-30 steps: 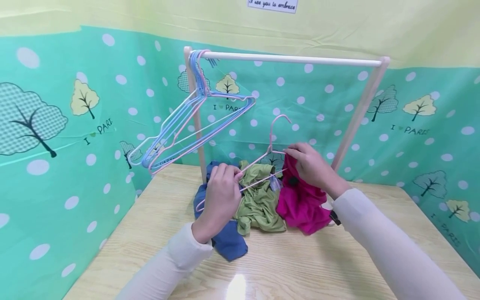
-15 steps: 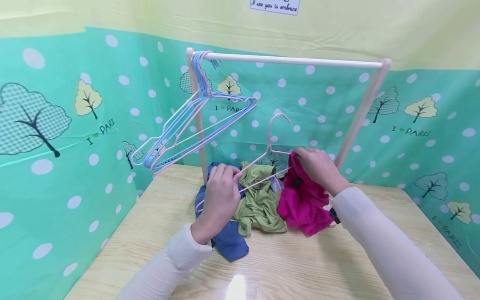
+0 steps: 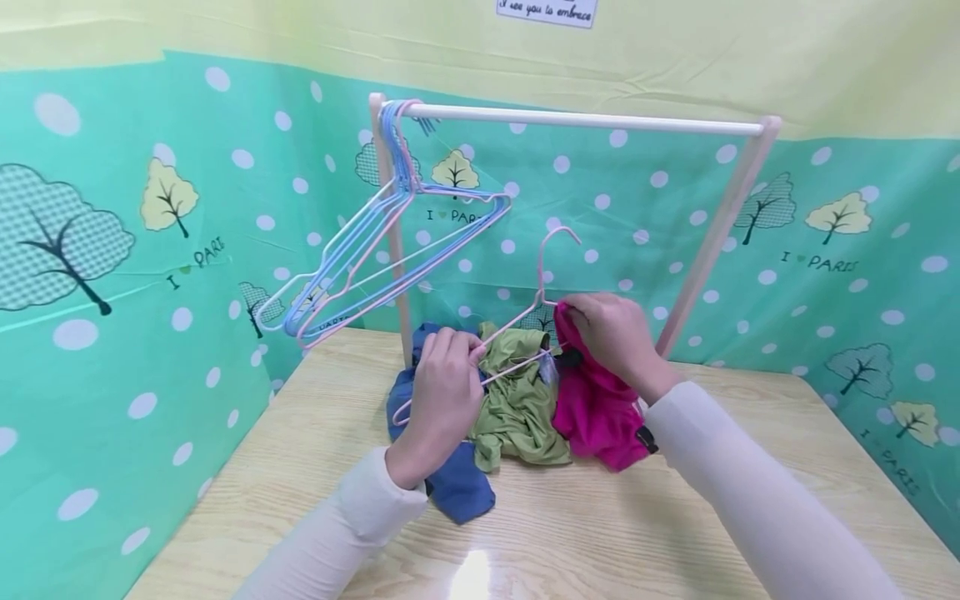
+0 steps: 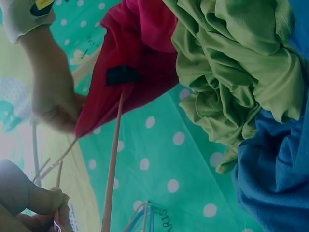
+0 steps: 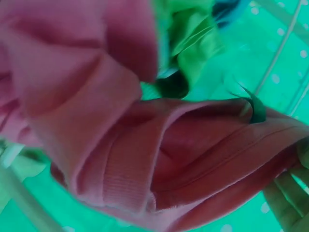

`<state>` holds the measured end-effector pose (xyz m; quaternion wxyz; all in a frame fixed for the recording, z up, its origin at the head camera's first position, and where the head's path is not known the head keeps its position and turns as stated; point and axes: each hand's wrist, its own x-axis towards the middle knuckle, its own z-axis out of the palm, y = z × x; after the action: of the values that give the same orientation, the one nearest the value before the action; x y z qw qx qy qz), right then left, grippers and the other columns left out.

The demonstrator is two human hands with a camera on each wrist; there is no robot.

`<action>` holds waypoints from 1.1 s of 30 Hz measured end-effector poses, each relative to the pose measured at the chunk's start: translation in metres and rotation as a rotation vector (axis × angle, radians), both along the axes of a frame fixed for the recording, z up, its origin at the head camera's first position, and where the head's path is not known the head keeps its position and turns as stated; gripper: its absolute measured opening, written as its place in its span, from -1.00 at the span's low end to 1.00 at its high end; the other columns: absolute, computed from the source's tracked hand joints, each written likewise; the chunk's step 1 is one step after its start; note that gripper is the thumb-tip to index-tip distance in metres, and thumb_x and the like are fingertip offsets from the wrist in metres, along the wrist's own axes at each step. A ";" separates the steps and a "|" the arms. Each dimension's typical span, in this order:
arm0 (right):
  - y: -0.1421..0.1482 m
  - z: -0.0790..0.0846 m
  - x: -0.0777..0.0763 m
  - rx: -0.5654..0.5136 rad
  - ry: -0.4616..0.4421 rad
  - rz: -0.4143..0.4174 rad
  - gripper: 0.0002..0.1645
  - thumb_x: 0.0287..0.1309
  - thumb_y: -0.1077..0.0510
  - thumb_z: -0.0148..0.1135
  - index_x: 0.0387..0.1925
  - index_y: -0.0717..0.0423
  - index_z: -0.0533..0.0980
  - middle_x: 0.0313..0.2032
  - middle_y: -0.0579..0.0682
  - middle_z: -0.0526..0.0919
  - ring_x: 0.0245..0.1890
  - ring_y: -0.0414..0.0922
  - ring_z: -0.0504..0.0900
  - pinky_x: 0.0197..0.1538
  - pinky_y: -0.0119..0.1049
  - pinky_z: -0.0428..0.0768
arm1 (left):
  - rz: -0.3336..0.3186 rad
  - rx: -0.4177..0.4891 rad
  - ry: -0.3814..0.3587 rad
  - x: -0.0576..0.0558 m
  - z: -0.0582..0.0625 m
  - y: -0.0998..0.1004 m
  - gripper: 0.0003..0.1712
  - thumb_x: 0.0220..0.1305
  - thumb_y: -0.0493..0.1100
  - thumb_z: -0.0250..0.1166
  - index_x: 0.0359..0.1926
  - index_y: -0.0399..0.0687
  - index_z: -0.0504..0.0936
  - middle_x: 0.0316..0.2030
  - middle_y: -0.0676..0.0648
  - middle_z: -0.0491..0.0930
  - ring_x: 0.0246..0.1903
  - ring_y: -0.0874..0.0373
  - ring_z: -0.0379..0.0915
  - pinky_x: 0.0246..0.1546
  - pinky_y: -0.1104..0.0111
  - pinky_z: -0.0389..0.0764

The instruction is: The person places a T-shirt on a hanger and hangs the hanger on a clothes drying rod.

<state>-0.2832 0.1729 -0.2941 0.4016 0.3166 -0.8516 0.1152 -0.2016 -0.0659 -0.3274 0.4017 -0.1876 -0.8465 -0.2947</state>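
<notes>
My left hand (image 3: 444,392) grips the left arm of a pink wire hanger (image 3: 517,321), whose hook points up. The fingers of my right hand (image 3: 611,333) pinch the edge of a magenta garment (image 3: 596,417) at the hanger's right shoulder. That end of the hanger is hidden in the cloth. In the left wrist view the lower bar runs into the garment opening beside a dark label (image 4: 121,76). The right wrist view shows the garment's neckband (image 5: 130,174) and its opening, with my right fingers (image 5: 285,198) at the edge.
Behind my hands a green garment (image 3: 517,417) and a blue garment (image 3: 459,483) lie crumpled on the wooden table (image 3: 585,533). Over them stands a rack with a white rail (image 3: 585,119). Several blue, pink and white hangers (image 3: 337,258) hang at its left end.
My right hand has drawn the magenta garment's edge leftward along the hanger's right shoulder, after a slight move right. My left hand and the hanger have stayed nearly in place.
</notes>
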 end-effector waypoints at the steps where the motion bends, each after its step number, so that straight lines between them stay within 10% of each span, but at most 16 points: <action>1: -0.003 0.001 0.003 -0.008 0.009 0.004 -0.82 0.13 0.28 0.26 -0.21 0.08 0.67 -0.32 0.03 0.72 -0.34 0.00 0.69 -0.31 -0.08 0.63 | -0.001 0.000 0.000 0.000 0.000 0.001 -0.92 0.31 -0.34 0.14 -0.32 -0.21 0.55 -0.40 -0.07 0.45 -0.39 0.04 0.29 -0.33 0.27 0.41; 16: 0.011 0.003 -0.007 0.025 -0.218 0.145 -0.71 0.13 0.40 0.23 -0.06 0.28 0.57 -0.17 0.15 0.66 -0.11 0.07 0.61 -0.03 -0.07 0.57 | -0.002 0.026 -0.003 -0.003 -0.006 -0.004 -0.90 0.33 -0.28 0.15 -0.33 -0.21 0.55 -0.41 -0.08 0.45 -0.39 0.03 0.30 -0.35 0.26 0.41; 33: -0.014 0.002 0.001 -0.071 0.086 0.113 -0.82 0.16 0.26 0.27 -0.18 0.12 0.65 -0.32 0.06 0.72 -0.35 0.00 0.71 -0.30 -0.10 0.64 | 0.003 0.023 0.017 -0.003 0.000 0.001 -0.89 0.35 -0.28 0.12 -0.33 -0.19 0.53 -0.41 -0.06 0.43 -0.40 0.05 0.27 -0.34 0.29 0.36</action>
<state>-0.2820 0.1589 -0.2920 0.4418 0.3544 -0.8096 0.1542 -0.2050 -0.0653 -0.3278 0.4113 -0.1842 -0.8399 -0.3025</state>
